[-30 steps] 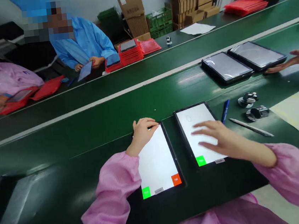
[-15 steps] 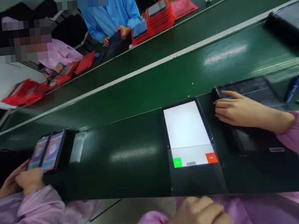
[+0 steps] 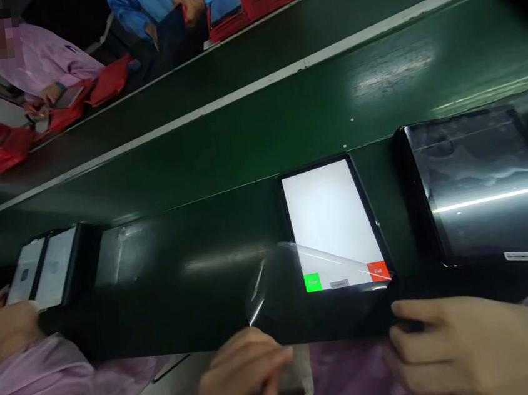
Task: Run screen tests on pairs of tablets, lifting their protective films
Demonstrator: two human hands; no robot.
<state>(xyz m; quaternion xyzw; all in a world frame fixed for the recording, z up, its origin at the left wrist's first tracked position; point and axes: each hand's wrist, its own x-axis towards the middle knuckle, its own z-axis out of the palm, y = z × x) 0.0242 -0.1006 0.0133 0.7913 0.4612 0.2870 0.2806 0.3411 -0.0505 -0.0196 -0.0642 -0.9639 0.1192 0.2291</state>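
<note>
1. Co-worker's hand (image 3: 3, 322), far left in a pink sleeve, lies beside two lit tablets (image 3: 48, 270) on the green conveyor belt (image 3: 222, 158). I read the side-by-side placing as keeping them together for handling as a pair.
2. Left hand (image 3: 240, 376), at the belt's near edge, has its fingers half curled just under a corner of clear film (image 3: 274, 291). I cannot tell from my feed whether it grips the film or merely touches it (motion smear).
3. The clear film curls across the lower part of a white-screened tablet (image 3: 333, 228), over its green Pass button (image 3: 313, 282) and red Fail button (image 3: 378, 270). The tablet sits directly before the wearer, seemingly for easy reach.
4. Right hand (image 3: 468, 346), fingers bent, sits just below that tablet's lower right corner. I cannot tell whether it holds anything.
5. Dark tablet (image 3: 480, 187), screen unlit, lies flat to the right, apparently set aside within reach.
</note>
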